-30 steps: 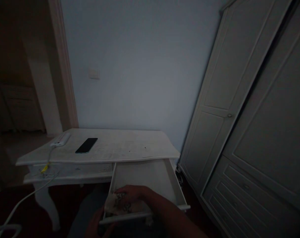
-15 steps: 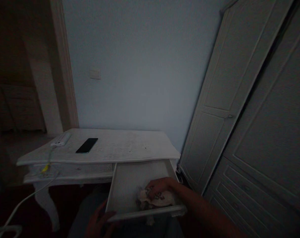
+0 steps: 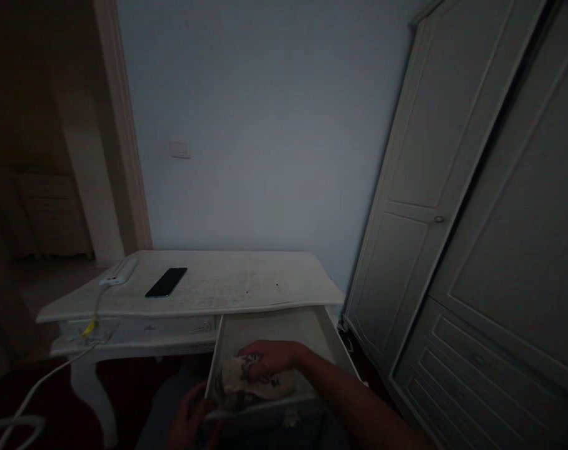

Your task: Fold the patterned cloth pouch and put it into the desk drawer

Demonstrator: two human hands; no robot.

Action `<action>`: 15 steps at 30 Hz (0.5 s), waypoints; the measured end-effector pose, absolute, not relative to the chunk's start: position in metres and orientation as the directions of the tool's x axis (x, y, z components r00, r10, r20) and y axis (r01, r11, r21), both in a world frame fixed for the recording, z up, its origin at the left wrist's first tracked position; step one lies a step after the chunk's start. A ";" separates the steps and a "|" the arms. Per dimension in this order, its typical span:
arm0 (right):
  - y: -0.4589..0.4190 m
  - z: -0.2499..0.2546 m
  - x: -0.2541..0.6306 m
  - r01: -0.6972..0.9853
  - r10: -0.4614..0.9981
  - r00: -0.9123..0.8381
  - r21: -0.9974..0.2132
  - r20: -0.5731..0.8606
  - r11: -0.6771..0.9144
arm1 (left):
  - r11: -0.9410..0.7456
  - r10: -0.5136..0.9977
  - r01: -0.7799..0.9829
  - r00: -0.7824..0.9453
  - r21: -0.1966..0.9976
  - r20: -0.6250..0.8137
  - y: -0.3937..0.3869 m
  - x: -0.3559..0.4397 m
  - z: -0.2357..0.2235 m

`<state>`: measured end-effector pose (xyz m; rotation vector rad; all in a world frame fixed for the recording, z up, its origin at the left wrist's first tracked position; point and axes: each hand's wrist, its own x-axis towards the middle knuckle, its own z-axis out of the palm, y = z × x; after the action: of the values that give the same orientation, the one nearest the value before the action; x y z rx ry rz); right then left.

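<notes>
A white desk drawer (image 3: 284, 328) is pulled out toward me. Inside it, at the front left, my right hand (image 3: 269, 359) bunches a pale cloth with dark patterning (image 3: 265, 389) under its fingers, against the drawer floor. The hand's fingers are curled into the cloth, and part of them is hidden in its folds. At the drawer's front left corner my left hand (image 3: 190, 415) grips the edge from outside, dark and partly blurred.
On the white desktop (image 3: 232, 275) lie a black phone (image 3: 166, 282) and a white power strip (image 3: 119, 273). Its cable (image 3: 44, 378) hangs down at the left, near a yellow tag (image 3: 89, 328). A wardrobe (image 3: 406, 206) stands close on the right. Behind the desk is a wall.
My right hand has slid the cloth left across the drawer, from the front right to the front left. My left hand stays at the drawer's corner. The view has shifted slightly.
</notes>
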<state>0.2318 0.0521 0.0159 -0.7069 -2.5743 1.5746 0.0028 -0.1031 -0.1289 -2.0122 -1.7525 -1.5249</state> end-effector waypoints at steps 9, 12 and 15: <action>0.041 0.062 0.352 0.476 0.600 -0.783 -0.780 -0.165 0.406 | -0.344 0.710 0.783 -0.145 0.519 0.689 -0.094 0.006 -0.127; 0.045 0.072 0.378 0.540 0.679 -0.714 -0.753 -0.172 0.376 | -0.321 0.708 0.770 -0.192 0.551 0.680 -0.082 0.008 -0.109; 0.045 0.074 0.371 0.562 0.694 -0.709 -0.695 -0.125 0.448 | -0.328 0.698 0.770 -0.192 0.546 0.690 -0.072 0.010 -0.099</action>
<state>0.3714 0.0448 0.0740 -1.1042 -2.5173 1.1062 0.0103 -0.0721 -0.0988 -1.9500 -1.7771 -1.5709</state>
